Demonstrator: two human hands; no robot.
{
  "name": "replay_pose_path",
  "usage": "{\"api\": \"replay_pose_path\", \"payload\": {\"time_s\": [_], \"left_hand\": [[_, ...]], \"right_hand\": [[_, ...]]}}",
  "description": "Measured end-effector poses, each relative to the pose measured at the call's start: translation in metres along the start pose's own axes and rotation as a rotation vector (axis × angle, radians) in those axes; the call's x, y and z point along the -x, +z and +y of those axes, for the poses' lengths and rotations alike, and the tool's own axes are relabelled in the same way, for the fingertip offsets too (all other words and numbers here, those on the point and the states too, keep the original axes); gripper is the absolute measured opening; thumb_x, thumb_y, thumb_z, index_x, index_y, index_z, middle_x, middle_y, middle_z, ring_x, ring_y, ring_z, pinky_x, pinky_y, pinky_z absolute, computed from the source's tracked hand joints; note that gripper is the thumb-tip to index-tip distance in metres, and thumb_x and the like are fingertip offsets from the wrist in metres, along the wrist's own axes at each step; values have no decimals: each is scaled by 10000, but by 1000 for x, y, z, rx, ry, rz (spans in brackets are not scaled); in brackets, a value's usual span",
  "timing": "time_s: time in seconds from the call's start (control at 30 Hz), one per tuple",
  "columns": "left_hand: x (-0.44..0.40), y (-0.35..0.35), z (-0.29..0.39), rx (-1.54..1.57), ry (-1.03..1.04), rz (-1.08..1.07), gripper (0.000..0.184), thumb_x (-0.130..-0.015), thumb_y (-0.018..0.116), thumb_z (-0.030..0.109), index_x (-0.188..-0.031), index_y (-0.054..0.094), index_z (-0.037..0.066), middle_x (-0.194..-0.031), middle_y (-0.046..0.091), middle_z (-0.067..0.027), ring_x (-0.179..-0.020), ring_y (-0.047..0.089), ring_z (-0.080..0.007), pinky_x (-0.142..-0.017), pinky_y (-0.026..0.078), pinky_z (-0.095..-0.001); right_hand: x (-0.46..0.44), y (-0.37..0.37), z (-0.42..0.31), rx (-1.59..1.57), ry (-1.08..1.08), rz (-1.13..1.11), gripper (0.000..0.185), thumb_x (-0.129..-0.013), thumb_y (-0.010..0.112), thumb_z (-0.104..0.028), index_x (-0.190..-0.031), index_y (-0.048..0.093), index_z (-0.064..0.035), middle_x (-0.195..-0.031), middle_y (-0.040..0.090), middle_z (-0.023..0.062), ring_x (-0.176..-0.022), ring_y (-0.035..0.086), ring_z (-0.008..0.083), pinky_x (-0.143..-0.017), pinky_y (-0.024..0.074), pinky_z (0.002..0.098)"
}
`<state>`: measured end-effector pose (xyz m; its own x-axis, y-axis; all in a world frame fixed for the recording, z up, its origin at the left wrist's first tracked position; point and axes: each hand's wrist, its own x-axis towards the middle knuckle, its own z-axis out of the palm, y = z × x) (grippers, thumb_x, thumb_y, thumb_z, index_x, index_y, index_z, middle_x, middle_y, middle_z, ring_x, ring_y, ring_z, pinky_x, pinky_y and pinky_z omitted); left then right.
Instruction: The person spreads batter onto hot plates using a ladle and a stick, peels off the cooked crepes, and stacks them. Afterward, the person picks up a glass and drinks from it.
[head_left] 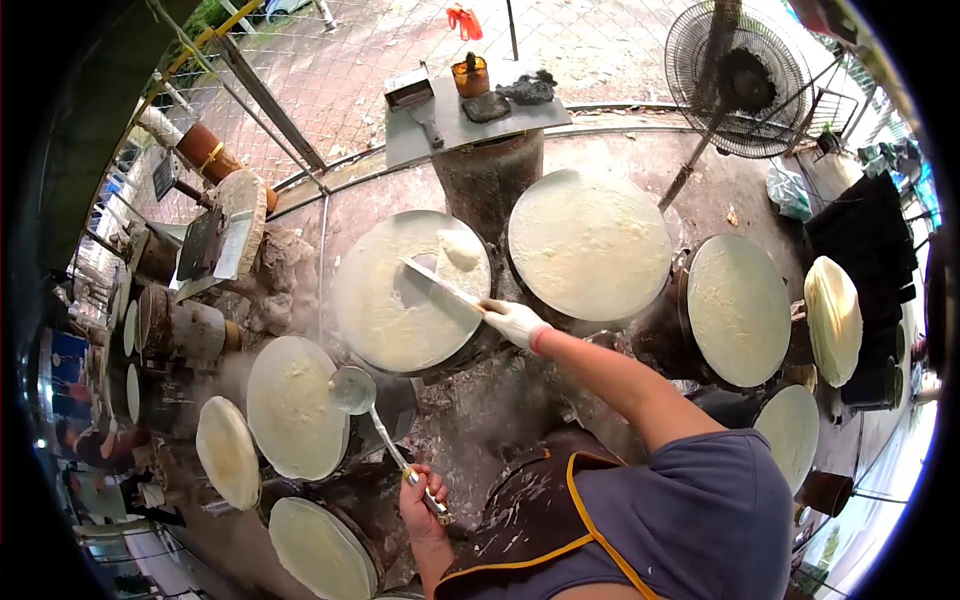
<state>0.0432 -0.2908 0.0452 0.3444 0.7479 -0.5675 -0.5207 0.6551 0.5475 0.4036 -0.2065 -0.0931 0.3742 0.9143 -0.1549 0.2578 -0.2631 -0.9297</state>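
Observation:
My right hand (514,322), in a white glove with a red cuff, grips a long flat batter spreader (440,284). The spreader's blade lies across a round griddle (358,335) coated with pale batter. A thicker mound of batter (460,250) sits near the far right rim, and a greyish thin patch shows beside the blade. My bare left hand (425,500) is wrapped round the handle of a metal ladle (352,390). The ladle's bowl hangs in front of the right edge of another batter-covered griddle (290,410).
More round griddles with pale sheets surround me, including one at the far right (590,245) and another (738,310). Stacked flatbreads stand at left (228,452) and right (832,320). Ahead are a small metal table (410,150) with a scraper (427,122) and a fan (740,80).

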Motion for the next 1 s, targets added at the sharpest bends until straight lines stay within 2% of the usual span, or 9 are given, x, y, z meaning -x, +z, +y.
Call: {"api": "replay_pose_path", "payload": {"time_s": [0.1,0.27,0.33,0.43,0.6,0.73,0.8,0.93,1.0], "left_hand": [[-4,-11,5,14,-26,-11,101,-910,497,42,-1009,491,59,-917,523,-75,-608,437,-138,-487,393,-252],[-18,-16,7,133,-78,-63,121,-916,493,53,-1037,497,51,-910,524,-90,-551,427,-124,-458,388,-231],[-18,-8,5,135,-82,-36,134,-921,484,57,-1055,495,51,-899,518,-88,-539,423,-115,-443,384,-221],[-21,8,0,113,-87,-5,143,-925,474,62,-1068,477,52,-871,508,-86,-532,414,-111,-433,377,-220],[-27,38,-12,115,-99,35,143,-931,467,62,-1071,465,35,-820,483,-78,-526,400,-106,-429,365,-223],[-29,47,-25,145,-110,41,142,-939,466,75,-1075,468,34,-813,479,-74,-524,399,-104,-430,361,-220],[-30,45,-28,152,-121,38,139,-945,467,88,-1074,473,37,-806,480,-69,-519,397,-102,-426,358,-220],[-34,37,-35,155,-152,77,129,-960,470,134,-1050,489,44,-732,473,-46,-471,378,-97,-393,341,-233],[-38,35,-34,148,-152,97,128,-961,471,145,-1041,490,47,-697,464,-38,-451,367,-96,-382,332,-237]], "right_hand": [[2,17,19,-368,197,368,437,-893,506,-317,-1233,567,-50,-1102,648,153,-1021,600,205,-916,421,277],[-21,3,-43,-91,217,-61,422,-867,491,-334,-1169,610,-65,-1015,667,175,-964,636,276,-844,466,315],[-31,-9,-33,-22,56,100,428,-873,488,-364,-1168,612,-80,-1028,669,150,-991,632,273,-843,463,311],[-27,-1,28,-251,184,189,408,-877,549,-275,-1195,587,-21,-1103,650,180,-1052,613,234,-894,449,322],[-55,-36,-39,77,86,-307,435,-859,535,-317,-1210,589,-67,-1083,654,168,-953,624,249,-855,469,316],[-89,-31,-10,-348,148,32,389,-854,550,-288,-1184,620,-95,-991,677,168,-915,635,213,-830,471,309],[-62,-34,-8,-39,164,-160,381,-863,537,-275,-1179,622,-78,-977,684,143,-910,637,209,-819,477,317],[-77,-42,-27,-111,258,-436,401,-833,574,-327,-1136,649,-75,-957,688,116,-860,619,173,-798,473,275],[-103,-33,-14,-182,100,-274,365,-823,590,-317,-1093,672,-87,-745,614,28,-682,542,140,-650,457,272]]}}
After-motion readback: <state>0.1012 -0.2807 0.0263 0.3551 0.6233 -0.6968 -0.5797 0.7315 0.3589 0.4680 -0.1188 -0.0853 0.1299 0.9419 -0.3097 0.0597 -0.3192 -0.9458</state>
